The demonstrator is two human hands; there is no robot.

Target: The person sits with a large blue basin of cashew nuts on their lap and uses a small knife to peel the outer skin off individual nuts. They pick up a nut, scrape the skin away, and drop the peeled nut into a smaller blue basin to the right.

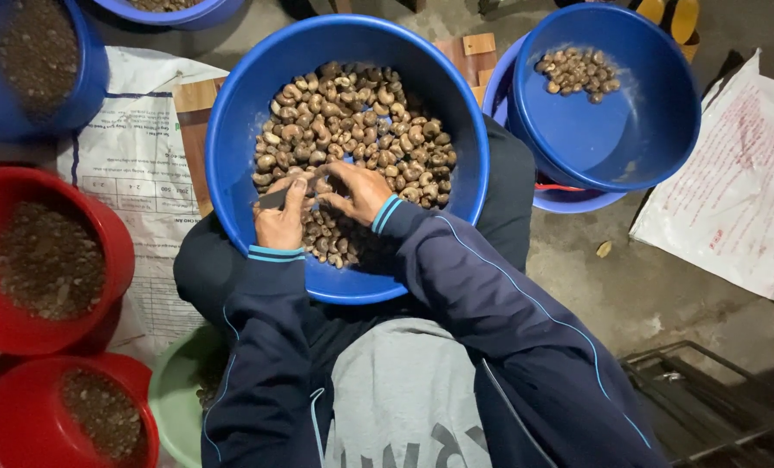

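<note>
cashew nuts (pixel 352 130) fill the upper and middle part of the big blue basin (pixel 231 165) that rests on our lap, heaped from its far wall down to where our hands meet near its near rim.

starting at the left edge of the floor, we see a dark blue tub (pixel 84 78) of fine brown bits in the far corner, and below it two red bowls (pixel 114 260) holding the same brown scraps, one above the other. a printed white sack (pixel 131 156) lies flat under them, reaching toward the basin. a pale green bowl (pixel 170 399) sits just beside our left knee, partly hidden by the sleeve.

over the basin, our left hand (pixel 280 221) is closed around a small dark blade (pixel 274 198), thumb pressed along it. our right hand (pixel 359 189) is just beside it, fingers pinched together at the blade's tip; we cannot tell for sure whether they grip a nut there, as the fingers cover the spot. both wrists wear dark sleeves with light blue cuffs.

to the right, a second blue basin (pixel 647 130) stands tilted on another blue rim, with a small cluster of nuts (pixel 578 71) near its far wall. farther right a white printed sheet (pixel 742 191) lies on the concrete, and a dark metal frame (pixel 708 399) sits in the near right corner.
</note>
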